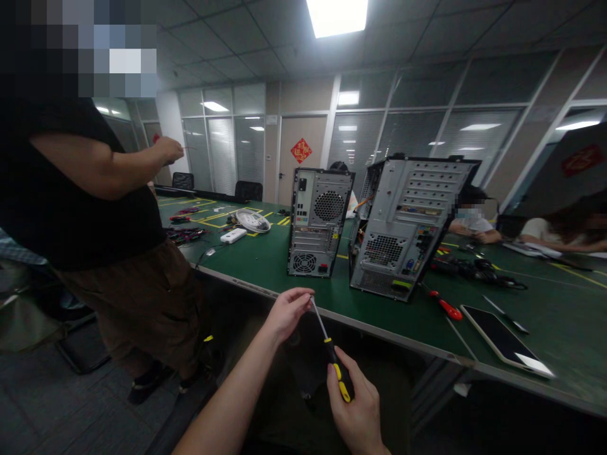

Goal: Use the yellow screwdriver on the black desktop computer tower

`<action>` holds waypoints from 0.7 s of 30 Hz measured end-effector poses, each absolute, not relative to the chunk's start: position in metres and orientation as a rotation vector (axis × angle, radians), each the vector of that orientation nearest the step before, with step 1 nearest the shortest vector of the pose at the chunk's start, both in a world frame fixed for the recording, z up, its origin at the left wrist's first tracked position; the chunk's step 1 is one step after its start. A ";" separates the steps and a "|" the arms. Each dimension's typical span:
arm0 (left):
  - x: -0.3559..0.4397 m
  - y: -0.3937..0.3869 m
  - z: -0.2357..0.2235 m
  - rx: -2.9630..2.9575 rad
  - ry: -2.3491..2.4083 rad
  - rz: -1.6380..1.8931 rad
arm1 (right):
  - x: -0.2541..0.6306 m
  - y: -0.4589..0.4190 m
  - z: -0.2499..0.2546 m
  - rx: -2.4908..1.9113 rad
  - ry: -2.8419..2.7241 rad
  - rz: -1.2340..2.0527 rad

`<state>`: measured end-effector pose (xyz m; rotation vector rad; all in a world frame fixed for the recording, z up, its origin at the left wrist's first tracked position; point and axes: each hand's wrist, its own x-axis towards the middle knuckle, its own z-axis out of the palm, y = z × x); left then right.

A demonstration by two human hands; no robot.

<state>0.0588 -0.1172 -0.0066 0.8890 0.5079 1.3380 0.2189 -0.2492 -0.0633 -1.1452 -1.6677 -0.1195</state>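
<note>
My right hand (pixel 356 404) is closed around the black and yellow handle of a screwdriver (pixel 332 351), held in front of the table edge. Its metal shaft slants up and to the left. My left hand (pixel 288 311) pinches the shaft's tip with thumb and fingers; whether a screw sits there is too small to tell. Two desktop computer cases stand on the green table (pixel 265 259) just beyond my hands: a smaller one (pixel 317 221) and a larger one (pixel 408 224), both with their rear panels towards me.
A red-handled screwdriver (pixel 446 308), a phone (pixel 505 341) and a tangle of cables (pixel 474 268) lie right of the cases. A small fan (pixel 253 220) and a white power strip (pixel 233 236) lie left. A person in black (pixel 80 189) stands at left; others sit at the far side.
</note>
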 end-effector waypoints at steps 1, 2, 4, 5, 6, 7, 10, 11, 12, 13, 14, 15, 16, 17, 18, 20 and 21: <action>0.059 -0.117 -0.007 0.884 0.506 1.336 | 0.219 -0.249 -0.064 -1.144 -1.668 -0.115; 0.059 -0.118 -0.007 0.880 0.506 1.337 | 0.219 -0.249 -0.064 -1.144 -1.669 -0.109; 0.059 -0.118 -0.007 0.876 0.511 1.337 | 0.219 -0.249 -0.064 -1.147 -1.668 -0.103; 0.059 -0.118 -0.007 0.877 0.515 1.337 | 0.219 -0.249 -0.064 -1.149 -1.666 -0.104; 0.059 -0.118 -0.007 0.880 0.517 1.337 | 0.219 -0.249 -0.064 -1.150 -1.666 -0.104; 0.059 -0.118 -0.007 0.883 0.516 1.338 | 0.219 -0.249 -0.064 -1.149 -1.666 -0.104; 0.058 -0.118 -0.007 0.897 0.512 1.346 | 0.219 -0.250 -0.064 -1.151 -1.675 -0.097; 0.058 -0.118 -0.008 0.905 0.513 1.349 | 0.219 -0.250 -0.064 -1.153 -1.677 -0.097; 0.058 -0.118 -0.008 0.914 0.514 1.352 | 0.219 -0.250 -0.065 -1.157 -1.677 -0.098; 0.058 -0.118 -0.008 0.925 0.516 1.356 | 0.219 -0.251 -0.065 -1.161 -1.676 -0.100; 0.058 -0.117 -0.008 0.936 0.518 1.358 | 0.219 -0.251 -0.065 -1.165 -1.675 -0.103; 0.058 -0.117 -0.009 0.945 0.520 1.359 | 0.218 -0.250 -0.065 -1.167 -1.673 -0.107; 0.058 -0.117 -0.009 0.950 0.523 1.358 | 0.218 -0.250 -0.065 -1.166 -1.673 -0.111; 0.058 -0.117 -0.008 0.951 0.526 1.356 | 0.218 -0.250 -0.065 -1.162 -1.674 -0.116; 0.057 -0.118 -0.008 0.949 0.528 1.354 | 0.218 -0.250 -0.064 -1.153 -1.675 -0.123; 0.057 -0.118 -0.007 0.937 0.529 1.353 | 0.218 -0.250 -0.062 -1.138 -1.682 -0.131; 0.057 -0.119 -0.007 0.927 0.528 1.353 | 0.218 -0.250 -0.061 -1.133 -1.686 -0.132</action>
